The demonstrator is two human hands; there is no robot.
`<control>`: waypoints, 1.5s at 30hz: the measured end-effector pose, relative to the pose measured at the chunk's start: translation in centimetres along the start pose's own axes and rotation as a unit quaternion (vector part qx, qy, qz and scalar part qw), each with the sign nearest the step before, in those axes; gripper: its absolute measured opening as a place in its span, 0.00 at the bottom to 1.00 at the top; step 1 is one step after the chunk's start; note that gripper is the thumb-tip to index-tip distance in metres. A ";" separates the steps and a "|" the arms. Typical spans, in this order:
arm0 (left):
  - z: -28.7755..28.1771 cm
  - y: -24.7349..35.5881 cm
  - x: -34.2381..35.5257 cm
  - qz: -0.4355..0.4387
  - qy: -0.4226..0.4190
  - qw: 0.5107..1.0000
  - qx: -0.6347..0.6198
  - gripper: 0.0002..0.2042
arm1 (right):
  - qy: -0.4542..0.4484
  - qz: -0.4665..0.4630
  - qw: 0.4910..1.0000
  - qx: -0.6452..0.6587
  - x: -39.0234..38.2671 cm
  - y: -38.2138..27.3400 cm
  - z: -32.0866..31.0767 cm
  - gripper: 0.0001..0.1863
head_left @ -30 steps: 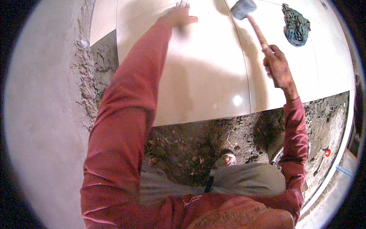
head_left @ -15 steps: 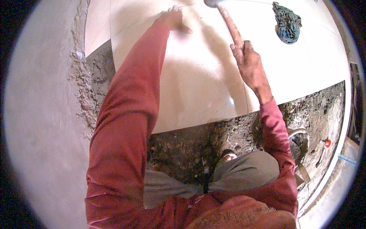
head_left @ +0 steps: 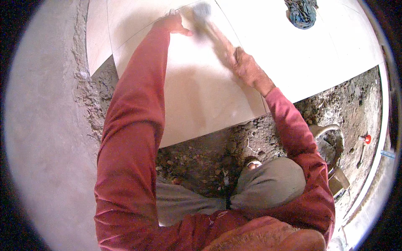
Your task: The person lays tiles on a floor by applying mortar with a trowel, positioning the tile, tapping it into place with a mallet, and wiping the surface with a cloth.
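A large cream floor tile (head_left: 197, 92) lies in front of me, over rough dark ground. My left hand (head_left: 171, 23) rests on its far part, by the seam, with the thumb spread away from the fingers; it holds nothing. My right hand (head_left: 250, 71) is wrapped round the wooden handle of a mallet (head_left: 220, 38). The mallet's dark head is smeared by motion and hangs close to the right of my left hand. Whether the head touches the tile I cannot tell.
A crumpled dark cloth (head_left: 301, 13) lies on the tiles at far right. Bare rubble ground (head_left: 197, 167) borders the near tile edge. A grey wall surface (head_left: 46, 125) runs along the left. At right are a red-topped item (head_left: 367, 139), a curved hose-like piece (head_left: 326, 129) and a pale strip (head_left: 372, 175).
My right hand has swung the mallet leftward, bringing its head beside my left hand. The left hand stays on the tile, while the whole view has shifted slightly.
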State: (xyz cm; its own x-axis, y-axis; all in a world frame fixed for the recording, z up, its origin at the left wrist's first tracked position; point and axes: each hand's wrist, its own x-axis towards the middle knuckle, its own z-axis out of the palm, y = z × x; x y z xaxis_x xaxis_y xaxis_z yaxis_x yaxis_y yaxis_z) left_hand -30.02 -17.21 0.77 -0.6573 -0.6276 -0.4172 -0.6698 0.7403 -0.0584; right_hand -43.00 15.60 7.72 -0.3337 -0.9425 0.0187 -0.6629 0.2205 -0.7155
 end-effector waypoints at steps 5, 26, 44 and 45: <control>0.4 -0.8 0.0 0.031 0.026 0.998 -0.042 0.66 | 0.050 0.000 0.999 0.012 -0.1 -0.2 -0.6 0.23; -0.5 2.0 -2.5 0.009 0.078 0.996 0.029 0.45 | -0.028 0.039 0.999 -0.025 -2.0 0.6 -2.0 0.25; 6.3 9.2 -15.9 0.109 -0.021 0.994 -0.020 0.68 | 0.075 -0.018 0.997 -0.023 -16.0 1.1 -1.0 0.20; 6.2 9.4 -15.9 0.096 -0.006 0.995 -0.007 0.69 | 0.062 0.006 0.997 -0.033 -15.7 1.2 -1.3 0.20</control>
State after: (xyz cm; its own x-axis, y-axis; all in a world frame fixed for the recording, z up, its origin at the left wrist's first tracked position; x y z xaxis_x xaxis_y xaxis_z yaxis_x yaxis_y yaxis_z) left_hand -23.70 1.24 1.27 -0.7691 -0.4725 -0.4304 -0.5378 0.8423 0.0364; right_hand -39.44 30.98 7.47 -0.4199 -0.9022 0.0992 -0.6999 0.2523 -0.6682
